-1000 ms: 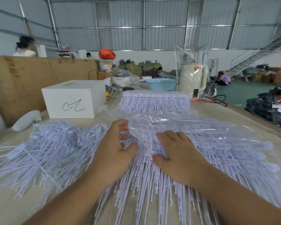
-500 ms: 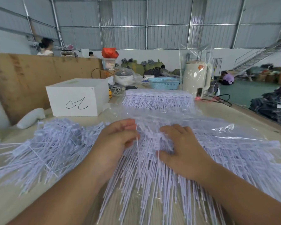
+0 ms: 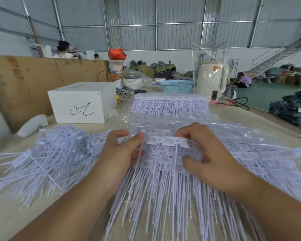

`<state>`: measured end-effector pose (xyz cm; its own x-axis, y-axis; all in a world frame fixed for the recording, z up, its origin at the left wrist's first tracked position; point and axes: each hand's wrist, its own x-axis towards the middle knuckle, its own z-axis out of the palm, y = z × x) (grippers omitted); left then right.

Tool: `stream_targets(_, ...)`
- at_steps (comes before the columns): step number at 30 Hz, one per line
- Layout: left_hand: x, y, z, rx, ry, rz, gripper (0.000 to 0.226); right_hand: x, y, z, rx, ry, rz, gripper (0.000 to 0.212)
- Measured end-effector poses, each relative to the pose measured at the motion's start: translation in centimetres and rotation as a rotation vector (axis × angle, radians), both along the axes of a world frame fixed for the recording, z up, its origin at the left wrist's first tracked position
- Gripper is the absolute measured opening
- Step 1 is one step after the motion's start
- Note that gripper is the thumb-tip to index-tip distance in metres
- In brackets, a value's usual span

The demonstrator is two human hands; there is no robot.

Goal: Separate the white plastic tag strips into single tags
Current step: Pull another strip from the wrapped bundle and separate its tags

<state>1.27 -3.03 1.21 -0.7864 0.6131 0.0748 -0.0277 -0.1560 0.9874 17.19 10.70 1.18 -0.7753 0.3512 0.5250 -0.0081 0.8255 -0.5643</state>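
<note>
A short strip of tags is held just above the big heap of strips at the near edge of the table. Its header runs left to right and its thin tails hang toward the person. The left hand pinches one end between thumb and fingers; the right hand pinches the other. Loose single tags lie piled at the left. Farther back sit another stack of strips, a white box and a blue basket, contents unclear.
</note>
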Motion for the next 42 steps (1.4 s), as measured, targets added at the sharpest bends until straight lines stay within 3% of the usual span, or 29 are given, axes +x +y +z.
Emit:
stream_targets(5, 0.5, -0.2, 0.1, 0.021, 0.181, -0.072, 0.023, 0.2, 0.2, 0.2, -0.107, 0.065, -0.011, 0.022)
stream_targets(11, 1.9, -0.6, -0.1, -0.009, 0.455, -0.156, 0.036, -0.4, 0.5, -0.5, 0.053, -0.163, -0.050, 0.042)
stream_targets(13, 2.5, -0.6, -0.2, -0.008, 0.563, -0.175, 0.022, -0.4, 0.6, -0.5, 0.026, -0.198, 0.003, 0.056)
stream_targets(16, 2.4, -0.7, -0.3, -0.027, 0.638, -0.141, 0.018, -0.4, 0.7, -0.3, -0.009, -0.123, 0.055, 0.036)
stream_targets(18, 2.0, -0.8, -0.3, -0.079, 0.646, -0.075, 0.023, -0.3, 0.6, 0.0, -0.090, -0.024, 0.053, 0.022)
stream_targets(22, 1.4, -1.1, -0.3, -0.136, 0.650, -0.017, 0.036, 0.2, 0.4, 0.6, -0.172, 0.052, 0.037, 0.032)
stream_targets(27, 1.7, -1.0, -0.4, -0.045, 0.735, 0.006, 0.014, 0.8, 0.3, 1.0, -0.115, 0.101, -0.007, 0.036)
stream_targets(32, 1.7, -1.2, -0.4, -0.052, 0.693, -0.025, 0.019, 0.7, 0.1, 0.8, 0.094, -0.048, -0.024, 0.056)
stream_targets(35, 1.7, -1.0, -0.6, -0.107, 0.732, -0.055, 0.021, 0.4, -0.5, 0.7, 0.169, -0.075, 0.046, 0.050)
stream_targets(39, 0.8, -0.9, -0.4, -0.036, 0.568, -0.078, 0.019, 1.1, -0.3, 1.3, 0.057, 0.055, 0.082, 0.039)
stream_targets(42, 0.1, -0.8, -0.2, 0.002, 0.457, -0.015, 0.030, 1.6, -0.4, 1.8, -0.039, 0.174, 0.097, 0.033)
